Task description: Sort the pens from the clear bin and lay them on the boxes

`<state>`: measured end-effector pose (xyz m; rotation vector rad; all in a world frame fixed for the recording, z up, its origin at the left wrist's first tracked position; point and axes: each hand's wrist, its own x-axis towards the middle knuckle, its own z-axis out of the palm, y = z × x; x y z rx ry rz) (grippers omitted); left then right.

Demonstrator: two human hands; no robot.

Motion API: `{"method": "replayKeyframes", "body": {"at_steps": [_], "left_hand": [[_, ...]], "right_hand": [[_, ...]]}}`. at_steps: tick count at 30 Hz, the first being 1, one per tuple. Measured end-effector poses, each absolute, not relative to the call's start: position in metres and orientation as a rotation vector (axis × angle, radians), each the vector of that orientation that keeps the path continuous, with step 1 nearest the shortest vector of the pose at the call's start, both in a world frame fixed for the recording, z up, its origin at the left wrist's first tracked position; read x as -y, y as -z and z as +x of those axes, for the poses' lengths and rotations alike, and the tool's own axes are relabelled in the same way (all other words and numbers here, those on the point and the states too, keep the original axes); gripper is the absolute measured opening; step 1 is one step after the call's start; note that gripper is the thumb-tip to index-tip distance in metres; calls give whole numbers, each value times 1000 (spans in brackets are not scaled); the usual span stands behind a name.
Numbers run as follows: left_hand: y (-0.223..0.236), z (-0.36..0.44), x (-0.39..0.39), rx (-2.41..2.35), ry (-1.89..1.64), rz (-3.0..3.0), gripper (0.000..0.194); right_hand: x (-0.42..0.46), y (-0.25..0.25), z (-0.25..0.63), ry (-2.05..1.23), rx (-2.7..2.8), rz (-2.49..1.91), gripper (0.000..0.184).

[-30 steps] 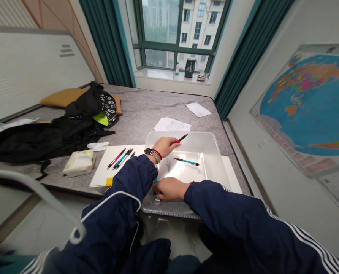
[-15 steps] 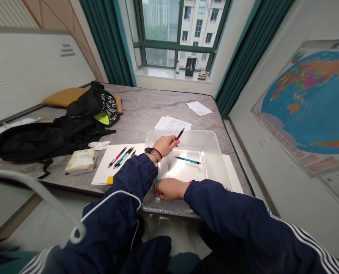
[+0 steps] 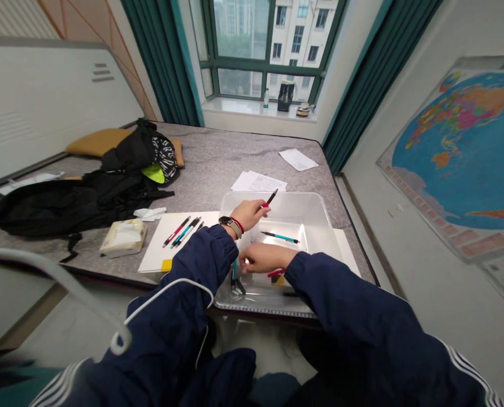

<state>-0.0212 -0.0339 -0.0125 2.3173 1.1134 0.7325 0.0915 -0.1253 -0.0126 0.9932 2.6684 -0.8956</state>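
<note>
- The left hand (image 3: 248,215) is closed on a black pen (image 3: 271,197) above the back of the clear tray (image 3: 286,194). Only the low end of the pen sits in the fingers, so a small bump could make it slip and drop.
- The right hand (image 3: 265,258) is in the tray, near the front wall. Its fingers curl down. I cannot tell if it holds anything.
- A standing pen (image 3: 234,271) leans in the front left corner of the tray, just beside the right hand. A brush from the hand could knock it over.
- A blue pen (image 3: 279,237) lies flat in the middle of the tray, past the right hand. If the black pen falls, it could land on the blue pen and roll it.
- A red pen (image 3: 275,273) lies in the tray at the front, under the right sleeve (image 3: 315,280). The sleeve could drag it along.
- The front of the tray sits at the edge of the desk (image 3: 218,147). A hard push on the tray could tip it off.
- Left of the tray, more pens (image 3: 178,232) lie on a white sheet (image 3: 156,257). An elbow could bump them and spread them about.
</note>
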Motion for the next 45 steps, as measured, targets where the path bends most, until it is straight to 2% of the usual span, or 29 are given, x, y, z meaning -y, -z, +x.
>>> {"method": "replayKeyframes", "body": {"at_steps": [4, 6, 11, 20, 24, 30, 35, 38, 41, 45], "left_hand": [[13, -19, 30, -1081, -722, 2317, 27], [13, -19, 30, -1073, -717, 2307, 26], [11, -19, 28, -1083, -680, 2260, 25], [15, -16, 19, -1099, -652, 2234, 24], [17, -16, 17, -1113, -640, 2234, 25], [20, -18, 16, -1116, -638, 2204, 23], [21, -14, 13, -1138, -702, 2096, 21], [21, -12, 10, -1185, -779, 2103, 17], [21, -12, 9, -1206, -827, 2125, 18], [21, -15, 9, -1215, -861, 2221, 33]], "right_hand": [[107, -8, 127, 1110, -2349, 1236, 13], [109, -7, 139, 961, -2204, 1280, 10], [123, 5, 147, 633, -2093, 1257, 27], [162, 18, 174, 409, -2285, 1079, 28], [182, 27, 173, 324, -2350, 985, 17], [185, 40, 175, 357, -2364, 1003, 24], [161, 30, 175, 545, -2501, 1038, 16], [143, 21, 168, 626, -2743, 1235, 13], [120, 18, 159, 783, -2824, 1669, 12], [83, 19, 155, 1435, -2470, 2505, 14]]}}
